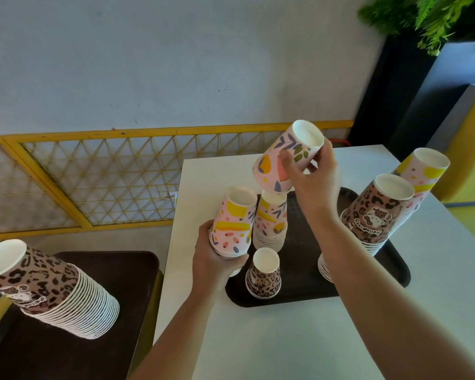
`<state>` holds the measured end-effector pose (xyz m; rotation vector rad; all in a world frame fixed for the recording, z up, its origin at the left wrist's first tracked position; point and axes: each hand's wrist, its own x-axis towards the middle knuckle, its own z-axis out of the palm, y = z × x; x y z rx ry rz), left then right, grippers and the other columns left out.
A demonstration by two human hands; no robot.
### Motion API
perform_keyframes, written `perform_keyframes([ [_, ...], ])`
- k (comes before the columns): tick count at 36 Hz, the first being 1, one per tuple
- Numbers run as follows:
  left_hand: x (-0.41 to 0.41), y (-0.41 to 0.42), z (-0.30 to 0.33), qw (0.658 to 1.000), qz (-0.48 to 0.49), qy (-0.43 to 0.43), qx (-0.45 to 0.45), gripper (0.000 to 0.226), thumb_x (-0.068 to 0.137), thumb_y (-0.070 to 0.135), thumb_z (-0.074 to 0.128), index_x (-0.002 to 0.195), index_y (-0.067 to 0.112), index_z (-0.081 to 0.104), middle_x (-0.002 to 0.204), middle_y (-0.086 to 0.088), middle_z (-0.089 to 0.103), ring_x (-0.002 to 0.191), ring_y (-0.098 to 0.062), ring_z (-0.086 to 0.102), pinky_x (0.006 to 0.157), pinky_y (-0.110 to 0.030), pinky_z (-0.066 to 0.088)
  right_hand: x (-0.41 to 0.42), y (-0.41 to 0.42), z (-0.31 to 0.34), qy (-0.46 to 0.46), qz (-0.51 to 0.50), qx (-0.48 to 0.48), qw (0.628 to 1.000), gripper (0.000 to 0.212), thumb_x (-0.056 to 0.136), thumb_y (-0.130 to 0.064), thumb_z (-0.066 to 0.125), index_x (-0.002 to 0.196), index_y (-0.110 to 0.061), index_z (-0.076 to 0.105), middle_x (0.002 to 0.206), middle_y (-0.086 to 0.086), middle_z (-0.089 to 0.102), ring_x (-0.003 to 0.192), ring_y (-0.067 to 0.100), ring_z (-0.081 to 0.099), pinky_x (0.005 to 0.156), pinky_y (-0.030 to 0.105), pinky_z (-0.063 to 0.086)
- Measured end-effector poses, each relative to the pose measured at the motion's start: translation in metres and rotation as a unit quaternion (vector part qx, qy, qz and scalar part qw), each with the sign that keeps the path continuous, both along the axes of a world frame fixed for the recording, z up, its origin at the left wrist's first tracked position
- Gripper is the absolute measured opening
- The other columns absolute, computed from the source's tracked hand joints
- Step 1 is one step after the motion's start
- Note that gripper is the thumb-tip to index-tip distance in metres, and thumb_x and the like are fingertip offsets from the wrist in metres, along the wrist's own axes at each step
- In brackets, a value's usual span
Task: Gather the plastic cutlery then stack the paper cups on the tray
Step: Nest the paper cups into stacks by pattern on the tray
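Observation:
My right hand grips an upside-down pink patterned paper cup, tilted, just above a stack of pink cups on the black tray. My left hand holds a short stack of pink cups at the tray's left edge. A small leopard-print cup stack stands at the tray's front. A taller leopard stack and a pink and yellow stack lean at the tray's right. No cutlery is visible.
The tray lies on a white table. To the left a second dark tray carries a tall leopard cup stack. A yellow lattice fence runs along the wall; a plant sits at top right.

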<state>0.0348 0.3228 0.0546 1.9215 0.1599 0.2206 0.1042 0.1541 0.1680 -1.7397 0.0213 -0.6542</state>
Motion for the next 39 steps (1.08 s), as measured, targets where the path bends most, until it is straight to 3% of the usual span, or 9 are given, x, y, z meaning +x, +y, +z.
perform_keyframes([
  [3, 0.001, 0.0, 0.0, 1.0, 0.003, 0.003, -0.006, 0.083, 0.053, 0.01, 0.089, 0.117, 0.033, 0.042, 0.106, 0.014, 0.06, 0.103, -0.01, 0.058, 0.074, -0.014, 0.046, 0.003, -0.001, -0.01, -0.001, -0.023, -0.04, 0.999, 0.054, 0.076, -0.025, 0.073, 0.124, -0.014, 0.052, 0.116, -0.001, 0.06, 0.101, 0.008, 0.057, 0.08, 0.011, 0.049],
  [10, 0.002, 0.002, -0.001, 1.0, 0.003, 0.004, -0.024, 0.083, 0.053, 0.009, 0.089, 0.119, 0.03, 0.042, 0.109, 0.008, 0.061, 0.105, -0.012, 0.058, 0.079, -0.018, 0.048, 0.004, 0.001, -0.033, 0.097, 0.006, -0.101, 0.99, 0.063, 0.075, -0.032, 0.073, 0.13, -0.015, 0.047, 0.124, 0.001, 0.054, 0.113, 0.014, 0.052, 0.096, 0.037, 0.048],
  [14, 0.0, 0.002, 0.002, 1.0, 0.01, 0.001, -0.023, 0.081, 0.054, 0.007, 0.088, 0.117, 0.029, 0.042, 0.105, 0.014, 0.06, 0.098, -0.004, 0.058, 0.071, -0.005, 0.046, -0.008, 0.008, -0.033, 0.073, 0.008, -0.131, 0.989, 0.071, 0.077, -0.039, 0.071, 0.137, -0.016, 0.04, 0.137, 0.0, 0.044, 0.126, 0.012, 0.04, 0.101, 0.024, 0.035],
  [18, -0.002, 0.0, 0.007, 1.0, 0.021, 0.0, -0.015, 0.08, 0.055, 0.009, 0.088, 0.116, 0.032, 0.042, 0.1, 0.021, 0.058, 0.092, 0.005, 0.056, 0.066, 0.002, 0.042, -0.026, 0.022, -0.03, 0.046, 0.069, -0.129, 0.988, 0.066, 0.075, -0.043, 0.071, 0.131, -0.018, 0.046, 0.125, -0.008, 0.051, 0.111, 0.0, 0.048, 0.092, 0.013, 0.041],
  [23, -0.004, -0.002, 0.011, 0.999, 0.036, 0.011, -0.022, 0.077, 0.055, 0.013, 0.088, 0.112, 0.036, 0.042, 0.096, 0.023, 0.058, 0.087, 0.018, 0.053, 0.065, 0.002, 0.041, -0.043, 0.043, -0.036, 0.121, 0.158, -0.144, 0.969, 0.082, 0.056, -0.069, 0.06, 0.127, -0.03, 0.045, 0.114, -0.018, 0.054, 0.112, 0.006, 0.054, 0.096, 0.039, 0.047],
  [29, -0.009, -0.005, 0.016, 0.999, 0.036, 0.01, -0.021, 0.073, 0.056, 0.018, 0.089, 0.112, 0.034, 0.045, 0.096, 0.022, 0.058, 0.088, 0.01, 0.055, 0.064, -0.001, 0.043, -0.044, 0.051, -0.04, 0.161, 0.19, -0.112, 0.962, 0.059, 0.066, -0.046, 0.075, 0.115, -0.023, 0.053, 0.108, -0.008, 0.064, 0.106, 0.012, 0.058, 0.093, 0.042, 0.049],
  [32, -0.011, -0.004, 0.017, 0.999, 0.038, 0.004, -0.011, 0.071, 0.055, 0.017, 0.089, 0.109, 0.032, 0.046, 0.094, 0.023, 0.058, 0.088, 0.01, 0.055, 0.065, 0.002, 0.041, -0.044, 0.05, -0.038, 0.154, 0.168, -0.109, 0.967, 0.06, 0.057, -0.061, 0.066, 0.105, -0.029, 0.054, 0.101, -0.01, 0.066, 0.101, 0.013, 0.06, 0.089, 0.042, 0.051],
  [34, -0.012, -0.003, 0.017, 0.999, 0.033, 0.001, -0.004, 0.071, 0.054, 0.015, 0.089, 0.109, 0.03, 0.047, 0.095, 0.024, 0.058, 0.089, 0.011, 0.054, 0.067, 0.002, 0.042, -0.043, 0.048, -0.036, 0.151, 0.163, -0.101, 0.97, 0.047, 0.061, -0.055, 0.069, 0.098, -0.032, 0.052, 0.098, -0.01, 0.065, 0.099, 0.012, 0.061, 0.087, 0.042, 0.052],
  [39, -0.011, -0.002, 0.017, 0.999, 0.037, 0.005, 0.007, 0.072, 0.053, 0.017, 0.089, 0.111, 0.027, 0.049, 0.094, 0.022, 0.058, 0.088, 0.008, 0.055, 0.065, 0.001, 0.042, -0.038, 0.04, -0.026, 0.12, 0.148, -0.077, 0.979, 0.028, 0.075, -0.034, 0.073, 0.092, -0.029, 0.051, 0.091, -0.013, 0.062, 0.091, 0.008, 0.062, 0.076, 0.026, 0.055],
])
